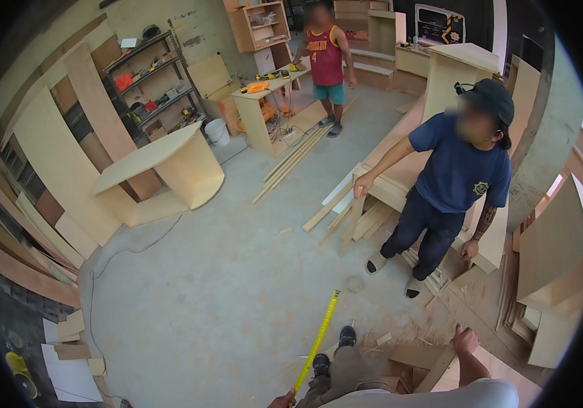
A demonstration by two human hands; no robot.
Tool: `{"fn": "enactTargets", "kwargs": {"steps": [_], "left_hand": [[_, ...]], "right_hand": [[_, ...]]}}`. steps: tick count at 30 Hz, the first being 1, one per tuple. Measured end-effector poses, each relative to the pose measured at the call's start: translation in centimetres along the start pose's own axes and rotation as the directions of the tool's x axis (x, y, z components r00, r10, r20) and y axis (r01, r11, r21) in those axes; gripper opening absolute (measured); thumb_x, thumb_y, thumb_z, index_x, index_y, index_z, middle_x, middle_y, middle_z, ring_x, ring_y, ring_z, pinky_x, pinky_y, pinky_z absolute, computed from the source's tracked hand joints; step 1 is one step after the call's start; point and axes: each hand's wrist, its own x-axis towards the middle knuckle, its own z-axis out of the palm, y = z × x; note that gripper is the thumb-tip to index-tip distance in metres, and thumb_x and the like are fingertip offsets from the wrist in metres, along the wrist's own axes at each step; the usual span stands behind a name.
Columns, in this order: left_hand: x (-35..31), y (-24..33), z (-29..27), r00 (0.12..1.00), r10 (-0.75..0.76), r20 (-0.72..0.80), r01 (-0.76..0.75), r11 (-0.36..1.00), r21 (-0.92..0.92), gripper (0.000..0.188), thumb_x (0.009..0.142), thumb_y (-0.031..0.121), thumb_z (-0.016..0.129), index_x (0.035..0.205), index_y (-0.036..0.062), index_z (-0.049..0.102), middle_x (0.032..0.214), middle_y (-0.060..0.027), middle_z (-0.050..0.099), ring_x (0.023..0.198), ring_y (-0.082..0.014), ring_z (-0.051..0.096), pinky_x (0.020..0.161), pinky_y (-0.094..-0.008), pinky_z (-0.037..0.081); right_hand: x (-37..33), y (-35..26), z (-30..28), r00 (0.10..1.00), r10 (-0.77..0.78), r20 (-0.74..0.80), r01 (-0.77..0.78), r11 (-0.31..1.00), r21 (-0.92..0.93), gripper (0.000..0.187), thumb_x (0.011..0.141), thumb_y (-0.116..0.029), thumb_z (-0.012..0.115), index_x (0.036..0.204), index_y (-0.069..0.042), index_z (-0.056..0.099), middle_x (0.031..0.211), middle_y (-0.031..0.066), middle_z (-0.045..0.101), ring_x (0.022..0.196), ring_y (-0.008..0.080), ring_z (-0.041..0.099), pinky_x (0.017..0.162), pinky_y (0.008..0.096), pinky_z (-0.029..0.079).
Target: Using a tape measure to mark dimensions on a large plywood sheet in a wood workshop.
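At the lower edge, my left hand [283, 400] is closed around a tape measure; its case is out of sight. The yellow blade [319, 336] runs out from that hand, up and to the right, its free end over the floor beyond my shoes [347, 335]. On the lower right, my right hand [466, 338] has its fingers curled over the edge of a plywood piece [492, 372]. Scraps of wood lie on the floor beside that piece.
A person in a navy shirt [465, 166] leans on a wooden workbench [400, 180] at right. Another in a red jersey [325, 54] stands near a tool table [257, 102]. Long strips [295, 163], a curved plywood counter [145, 160] and a floor cable [94, 299] are around.
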Motion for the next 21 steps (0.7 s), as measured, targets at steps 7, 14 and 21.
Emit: {"fn": "enactTargets", "kwargs": {"steps": [7,14,21], "left_hand": [[3.6,-0.2,3.7,0.967,-0.120,0.223,0.050,0.954,0.297,0.066,0.086,0.074,0.052,0.082,0.0095,0.066,0.062,-0.0037,0.054,0.053,-0.0164,0.047,0.049,-0.0383,0.044],[8.1,3.2,10.7,0.872,-0.199,0.448,-0.166,0.740,0.652,0.066,0.086,0.073,0.052,0.084,0.0086,0.066,0.064,-0.0042,0.055,0.055,-0.0168,0.048,0.051,-0.0384,0.045],[9.8,5.1,13.4,0.850,-0.197,0.488,-0.295,0.590,0.752,0.067,0.086,0.073,0.052,0.085,0.0077,0.067,0.066,-0.0047,0.057,0.058,-0.0172,0.050,0.054,-0.0386,0.046]], "right_hand": [[0.1,-0.8,-0.4,0.995,0.070,0.078,-0.070,0.998,0.003,0.061,0.090,-0.062,0.050,0.105,-0.007,0.072,0.103,0.0191,0.071,0.102,0.0358,0.067,0.090,0.0467,0.049],[0.0,1.0,-0.4,0.999,-0.036,0.023,0.034,0.997,0.069,0.061,0.090,-0.062,0.046,0.099,-0.009,0.075,0.104,0.0173,0.072,0.103,0.0322,0.067,0.098,0.0508,0.041],[1.2,2.6,-0.5,0.988,-0.152,0.033,0.135,0.946,0.295,0.063,0.091,-0.063,0.043,0.097,-0.009,0.074,0.096,0.0171,0.072,0.097,0.0314,0.068,0.092,0.0485,0.046]]}}
